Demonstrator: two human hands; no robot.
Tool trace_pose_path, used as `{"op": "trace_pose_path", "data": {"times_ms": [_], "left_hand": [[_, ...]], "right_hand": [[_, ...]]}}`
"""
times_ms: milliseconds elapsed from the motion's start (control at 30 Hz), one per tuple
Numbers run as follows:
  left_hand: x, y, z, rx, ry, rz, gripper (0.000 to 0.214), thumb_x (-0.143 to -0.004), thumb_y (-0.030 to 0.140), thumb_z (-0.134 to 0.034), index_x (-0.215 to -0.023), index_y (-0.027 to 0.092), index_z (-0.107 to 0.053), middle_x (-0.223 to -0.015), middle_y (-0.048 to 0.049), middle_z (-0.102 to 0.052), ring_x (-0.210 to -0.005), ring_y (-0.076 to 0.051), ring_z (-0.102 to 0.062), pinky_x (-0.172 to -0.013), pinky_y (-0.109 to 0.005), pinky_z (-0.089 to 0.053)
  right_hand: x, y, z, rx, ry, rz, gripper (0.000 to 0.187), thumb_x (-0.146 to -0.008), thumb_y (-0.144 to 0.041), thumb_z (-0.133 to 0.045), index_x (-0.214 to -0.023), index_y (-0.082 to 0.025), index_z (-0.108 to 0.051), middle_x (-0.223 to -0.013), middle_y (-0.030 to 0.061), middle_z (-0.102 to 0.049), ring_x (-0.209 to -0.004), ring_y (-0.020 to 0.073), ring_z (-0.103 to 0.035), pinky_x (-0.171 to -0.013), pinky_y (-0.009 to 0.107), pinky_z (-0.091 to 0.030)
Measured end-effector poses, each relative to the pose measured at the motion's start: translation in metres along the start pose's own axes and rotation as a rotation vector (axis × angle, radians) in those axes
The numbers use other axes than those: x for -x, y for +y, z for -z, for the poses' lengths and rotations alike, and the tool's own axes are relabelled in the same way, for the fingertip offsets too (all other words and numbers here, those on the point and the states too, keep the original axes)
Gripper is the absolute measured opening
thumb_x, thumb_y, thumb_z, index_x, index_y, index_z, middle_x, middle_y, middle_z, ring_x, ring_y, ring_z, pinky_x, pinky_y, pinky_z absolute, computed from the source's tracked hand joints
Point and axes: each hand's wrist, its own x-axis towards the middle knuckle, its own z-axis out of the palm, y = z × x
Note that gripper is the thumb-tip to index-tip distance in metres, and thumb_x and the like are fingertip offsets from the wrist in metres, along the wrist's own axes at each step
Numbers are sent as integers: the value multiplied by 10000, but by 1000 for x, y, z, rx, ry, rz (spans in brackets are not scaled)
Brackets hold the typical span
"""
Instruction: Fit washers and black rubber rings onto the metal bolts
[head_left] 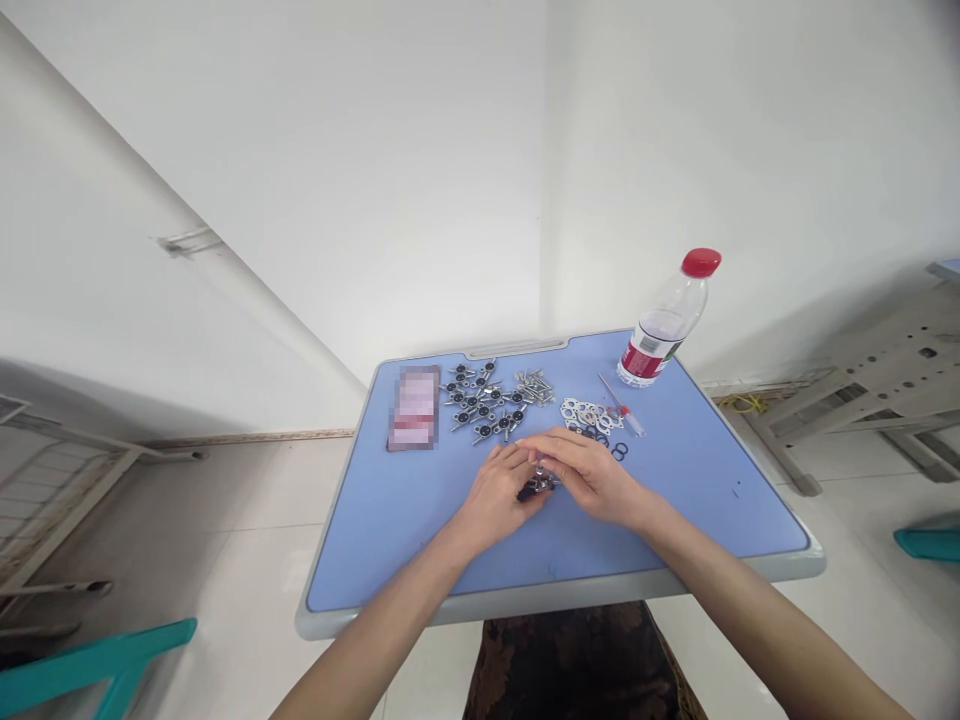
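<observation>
My left hand (499,495) and my right hand (589,478) meet above the blue desktop (555,560), pinching a small metal part with a black piece (538,484), mostly hidden by my fingers. Beyond my hands lies a heap of metal cross-shaped fittings with black centres (480,402). Silver screws (534,388) are piled to their right. Flat metal rings (591,414) and black rubber rings (619,452) sit just past my right fingertips. A small screwdriver with a red collar (622,405) lies beside the metal rings.
A phone with a blurred surface (414,408) lies at the desk's far left. A plastic bottle with a red cap (664,320) stands at the far right corner. A grey metal frame (885,390) stands right of the desk, and a teal chair part (97,665) shows at lower left.
</observation>
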Motion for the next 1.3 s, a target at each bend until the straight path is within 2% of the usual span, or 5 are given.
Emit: {"op": "trace_pose_path", "data": {"times_ms": [100,233,400,1033,1300], "left_hand": [[-1,1,1,-1,-5,8,132,-828,193,-640,-948,207,-585,-987,-36,-670,-968,-229,-585,-794,-370,-414],[-3,4,5,10,-33,28,63,-828,208,-641,-867,205,-592,-871,-13,-658,-855,-205,-576,-753,-352,-409],[-4,7,8,27,-39,42,62,-821,189,-639,-869,210,-607,-859,-11,-660,-844,-205,-573,-759,-354,-409],[-5,8,8,9,-39,56,74,-807,183,-658,-860,208,-613,-849,-8,-659,-844,-203,-568,-754,-349,-406],[-4,7,6,3,-27,53,65,-815,193,-646,-871,215,-622,-846,-13,-656,-842,-204,-570,-755,-356,-418]], "right_hand": [[1,0,2,3,8,-19,367,-980,-135,-390,-1319,-231,-491,-1083,84,-632,-979,185,-581,-832,351,-509],[2,-1,9,60,89,-62,330,-979,-151,-406,-1282,-229,-513,-980,67,-628,-889,179,-586,-777,338,-502],[1,0,15,150,123,-54,305,-974,-148,-397,-1242,-221,-523,-950,67,-628,-835,180,-579,-735,337,-493],[1,3,10,194,76,-16,329,-969,-136,-391,-1266,-217,-507,-1035,92,-638,-904,194,-604,-754,347,-529],[2,8,7,375,135,34,301,-967,-193,-441,-1255,-206,-530,-1029,105,-650,-918,208,-621,-765,353,-544]]}}
